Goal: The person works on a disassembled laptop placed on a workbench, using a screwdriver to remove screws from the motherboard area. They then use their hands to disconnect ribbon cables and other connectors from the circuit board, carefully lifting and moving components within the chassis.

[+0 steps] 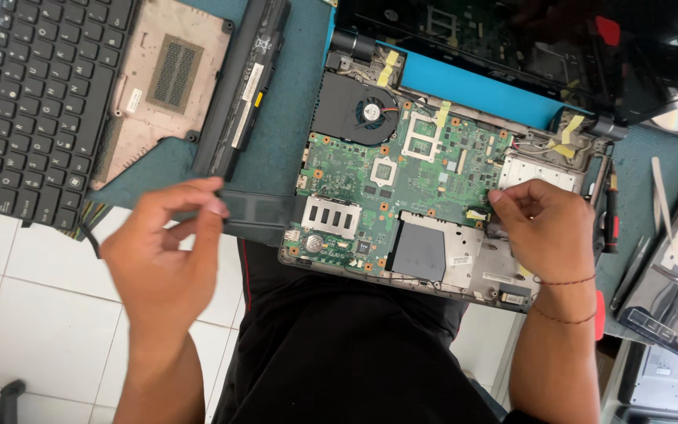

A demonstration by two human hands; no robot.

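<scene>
So the laptop (433, 204) is sitting wide open at the table edge, half over the person's lap, with the green board (402, 169) fully exposed. Keyboard (37, 102) is already off and lying to the far left, with a tan cover panel (162, 86) next to it and the long black battery (241, 82) beside that. So the outer stuff is looking done: top side stripped, power pulled.

The left hand (162, 259) is pinching a flat dark piece (256, 212) between thumb and fingers, just at the laptop's left edge. It's blurry there, so I can't tell if the piece is touching the chassis or already free. The right hand (547, 232) is curling down on the board's right edge, fingertips pressing near a small connector. Whether it's actually gripping anything, I can't tell.

What's looking left, I'd guess: the board itself is sitting in the base, fan (370, 114) in place at the top left, and the screen (512, 47) is lying behind on its hinges.

Tools and another opened device are lying off to the right.
</scene>
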